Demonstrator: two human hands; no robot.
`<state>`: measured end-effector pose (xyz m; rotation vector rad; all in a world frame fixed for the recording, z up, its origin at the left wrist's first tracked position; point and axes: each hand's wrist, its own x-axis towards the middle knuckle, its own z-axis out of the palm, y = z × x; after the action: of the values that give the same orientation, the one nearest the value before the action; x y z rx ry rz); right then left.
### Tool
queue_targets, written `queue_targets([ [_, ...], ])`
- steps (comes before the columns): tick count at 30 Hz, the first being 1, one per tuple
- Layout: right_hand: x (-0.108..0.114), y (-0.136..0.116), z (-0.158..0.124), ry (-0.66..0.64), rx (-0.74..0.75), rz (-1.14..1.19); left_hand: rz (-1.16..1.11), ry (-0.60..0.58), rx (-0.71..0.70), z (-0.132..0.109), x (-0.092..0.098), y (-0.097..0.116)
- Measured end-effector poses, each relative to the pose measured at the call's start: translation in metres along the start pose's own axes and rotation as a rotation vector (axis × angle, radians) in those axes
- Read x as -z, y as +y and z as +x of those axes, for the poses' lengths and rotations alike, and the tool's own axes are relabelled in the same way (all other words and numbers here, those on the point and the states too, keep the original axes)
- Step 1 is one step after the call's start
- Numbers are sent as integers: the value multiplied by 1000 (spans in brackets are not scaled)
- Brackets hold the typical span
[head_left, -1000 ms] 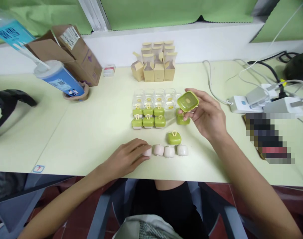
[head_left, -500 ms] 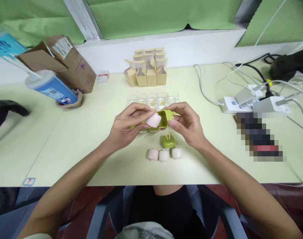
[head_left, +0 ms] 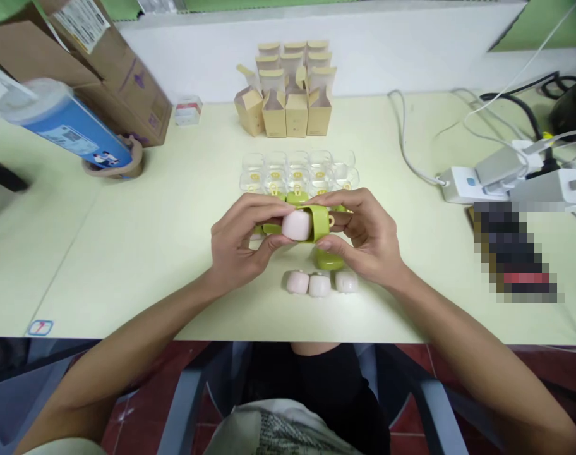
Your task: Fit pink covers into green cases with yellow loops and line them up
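Observation:
My left hand [head_left: 238, 243] pinches a small pink rounded piece [head_left: 296, 225] and presses it into a green cap [head_left: 320, 221] that my right hand [head_left: 366, 237] grips from the other side. Both are held just above the pale table [head_left: 165, 240]. Below them three more pink pieces [head_left: 319, 284] lie in a row, with another green cap [head_left: 329, 259] right behind them, partly hidden by my right hand. Assembled green-topped pieces [head_left: 271, 227] sit behind my fingers, mostly covered.
Several clear plastic cases [head_left: 297, 169] stand in rows beyond my hands, then several small open tan cartons [head_left: 285, 107] by the wall. A blue tube [head_left: 67, 129] and brown cardboard box [head_left: 127, 82] are at the far left. White power adapters and cables [head_left: 501, 177] lie at the right.
My left hand picked a pink piece from the row and rose to meet my right hand's green cap; now the pink piece sits deeper in the cap. The view tilted down.

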<state>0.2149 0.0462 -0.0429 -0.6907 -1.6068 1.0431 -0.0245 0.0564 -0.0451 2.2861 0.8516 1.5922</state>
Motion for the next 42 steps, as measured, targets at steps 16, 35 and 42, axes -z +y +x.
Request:
queue_targets([
  [16, -3, 0, -3, 18, 7, 24, 105, 25, -170, 4, 6, -2],
  [35, -9, -2, -4, -3, -79, 104, 152, -33, -180, 1, 2, 0],
  [42, -10, 1, -3, -13, -50, 105, 54, -81, -185, 2, 1, -5],
])
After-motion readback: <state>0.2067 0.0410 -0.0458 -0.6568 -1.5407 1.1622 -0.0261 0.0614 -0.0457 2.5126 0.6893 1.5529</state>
